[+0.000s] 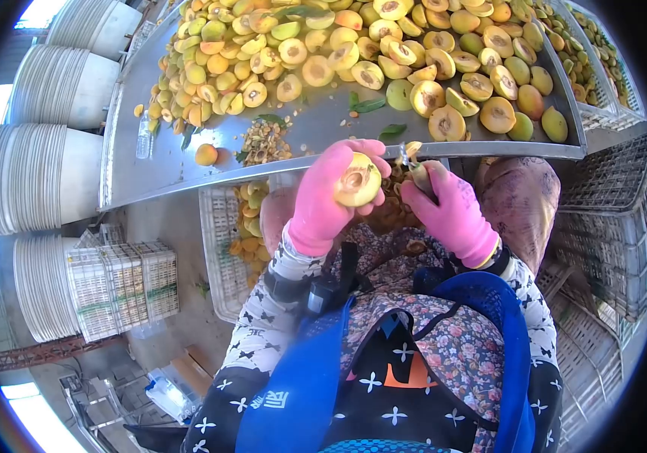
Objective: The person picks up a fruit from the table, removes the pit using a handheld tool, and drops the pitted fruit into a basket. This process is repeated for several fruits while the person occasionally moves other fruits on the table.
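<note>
My left hand (336, 189), in a pink glove, is closed around a yellow peach half (357, 181). Its cut face points up and toward my right, showing a brownish hollow in the middle. My right hand (453, 208), also gloved in pink, grips a small pitting tool (420, 179) with a dark handle. A yellowish scrap (412, 149) is at the tool's metal tip, just apart from the peach half. Both hands are over my lap, at the near edge of a metal table (142, 170) heaped with halved and whole peaches (293, 51).
A small pile of pit pieces (265, 141) and green leaves lie on the table. Below its edge stands a crate (221, 249) with fruit. Stacked crates (603, 219) rise at my right, more crates (123, 287) at left. Stacked white tubs (36, 177) line the far left.
</note>
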`<state>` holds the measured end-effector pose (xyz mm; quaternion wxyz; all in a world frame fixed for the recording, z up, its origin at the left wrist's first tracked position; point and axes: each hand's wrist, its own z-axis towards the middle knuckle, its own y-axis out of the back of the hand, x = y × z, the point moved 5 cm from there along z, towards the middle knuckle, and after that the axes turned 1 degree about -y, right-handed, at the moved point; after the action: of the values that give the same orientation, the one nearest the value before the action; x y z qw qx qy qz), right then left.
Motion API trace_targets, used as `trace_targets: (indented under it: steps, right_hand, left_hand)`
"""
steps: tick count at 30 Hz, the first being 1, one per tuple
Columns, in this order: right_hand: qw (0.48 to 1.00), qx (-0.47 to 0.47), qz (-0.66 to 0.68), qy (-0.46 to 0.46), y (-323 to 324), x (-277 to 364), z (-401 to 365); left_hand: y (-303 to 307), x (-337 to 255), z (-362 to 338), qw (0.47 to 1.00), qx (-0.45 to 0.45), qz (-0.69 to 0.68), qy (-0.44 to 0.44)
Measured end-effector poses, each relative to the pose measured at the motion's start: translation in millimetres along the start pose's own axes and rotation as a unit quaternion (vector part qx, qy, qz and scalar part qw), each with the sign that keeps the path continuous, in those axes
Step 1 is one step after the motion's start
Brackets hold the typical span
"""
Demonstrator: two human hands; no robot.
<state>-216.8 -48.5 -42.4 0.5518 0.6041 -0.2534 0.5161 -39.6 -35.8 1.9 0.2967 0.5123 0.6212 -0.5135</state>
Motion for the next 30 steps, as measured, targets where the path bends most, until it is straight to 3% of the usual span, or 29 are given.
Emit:
trace_targets:
  steps: [2, 3, 5, 6, 7, 10, 11, 12, 15, 16, 18, 19, 20, 22, 24, 27, 30]
  right_hand:
    - [0.998, 0.027, 0.041, -0.029, 1.4, 4.4, -5.0]
    - [0.989, 0.022, 0.137, -0.05, -3.3, 9.1, -9.4]
    - [0.957, 0.036, 0.251, -0.14, -4.3, 14.6, -8.4]
    - [0.932, 0.043, 0.307, -0.187, -7.4, 17.7, -8.8]
    - [0.944, -0.003, 0.301, -0.136, -8.6, 20.3, -4.9]
    - [0.979, 0.008, 0.148, -0.141, -0.7, 21.7, 2.2]
    - [0.988, -0.016, 0.12, -0.1, -3.9, 17.4, 0.9]
    - [0.989, 0.05, 0.134, -0.049, -5.4, 21.7, -0.1]
    - [0.948, 0.26, 0.128, 0.13, -13.4, 48.7, -14.3]
    - [0.949, 0.277, 0.105, 0.107, -24.2, 45.2, -21.7]
    - [0.99, 0.083, 0.054, 0.103, -13.9, 37.3, -11.8]
    - [0.997, 0.055, 0.009, 0.057, -6.4, 32.3, -6.1]
    - [0.995, -0.059, -0.004, 0.075, -5.4, 27.4, -5.4]
    - [0.99, -0.054, -0.073, 0.109, -4.5, 22.7, -0.5]
    - [0.987, -0.037, -0.11, 0.111, -10.1, 21.4, -0.2]
    - [0.981, 0.0, -0.162, 0.109, -14.1, 20.0, -1.2]
    - [0.978, 0.039, -0.185, 0.088, -16.8, 17.8, -4.1]
  left_hand:
    - [2.8, -2.5, -1.4, 0.998, -0.005, 0.05, -0.025]
    - [4.1, -1.2, -1.5, 0.998, -0.007, 0.056, -0.03]
    - [5.2, 13.1, 3.6, 1.0, -0.007, -0.002, -0.014]
    - [2.1, 13.2, 3.8, 0.998, -0.016, 0.05, -0.047]
    - [-3.3, 12.9, 4.2, 0.991, -0.024, 0.102, -0.079]
    - [-13.6, 20.8, 4.1, 0.952, -0.04, 0.248, -0.175]
    - [-15.9, 20.4, 2.3, 0.926, -0.047, 0.308, -0.213]
    - [-19.0, 17.6, 0.1, 0.895, -0.053, 0.366, -0.25]
    - [-10.9, 18.4, 1.1, 0.985, -0.114, 0.117, -0.06]
    - [-9.3, 16.7, 0.4, 0.99, -0.14, 0.02, -0.009]
    - [-3.7, 11.3, -1.0, 0.989, -0.145, 0.006, -0.041]
    - [-2.1, 6.9, -2.6, 0.985, -0.14, 0.064, -0.074]
    - [-1.9, 3.8, -3.6, 0.978, -0.132, 0.12, -0.106]
    - [-4.2, 1.0, 0.1, 0.942, -0.107, 0.255, -0.19]
    - [-7.7, 3.2, 2.3, 0.864, -0.083, 0.407, -0.284]
    - [-8.7, 8.5, 3.6, 0.957, -0.088, 0.199, -0.193]
    - [-8.0, 18.9, 3.7, 0.969, -0.103, 0.167, -0.148]
